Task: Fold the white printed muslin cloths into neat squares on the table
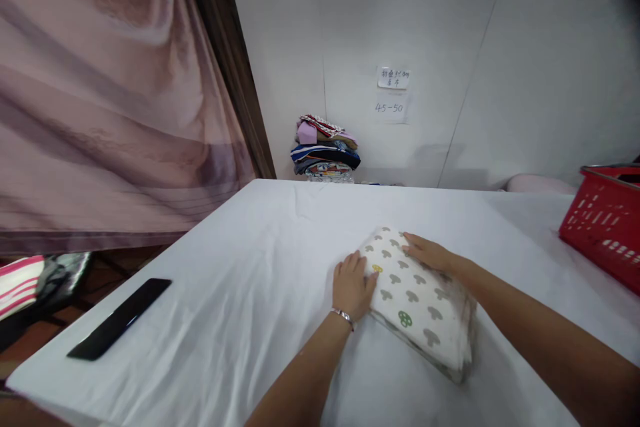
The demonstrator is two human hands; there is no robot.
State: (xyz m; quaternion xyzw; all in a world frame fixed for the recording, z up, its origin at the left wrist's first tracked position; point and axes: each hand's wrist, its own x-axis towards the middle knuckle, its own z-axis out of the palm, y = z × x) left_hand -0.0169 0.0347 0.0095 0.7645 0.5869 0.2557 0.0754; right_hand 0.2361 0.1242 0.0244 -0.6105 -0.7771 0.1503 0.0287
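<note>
A folded white cloth (417,303) printed with small grey mushroom shapes lies on the white-covered table (240,293), a little right of centre. My left hand (353,287) rests against the cloth's left edge, fingers together and lying flat. A thin bracelet is on that wrist. My right hand (427,253) lies flat on the far top corner of the cloth, fingers stretched out. Neither hand grips anything.
A black flat phone-like object (120,318) lies near the table's left edge. A red plastic basket (605,227) stands at the right edge. A stack of folded clothes (325,150) sits at the back by the wall. A pink curtain (110,93) hangs at left.
</note>
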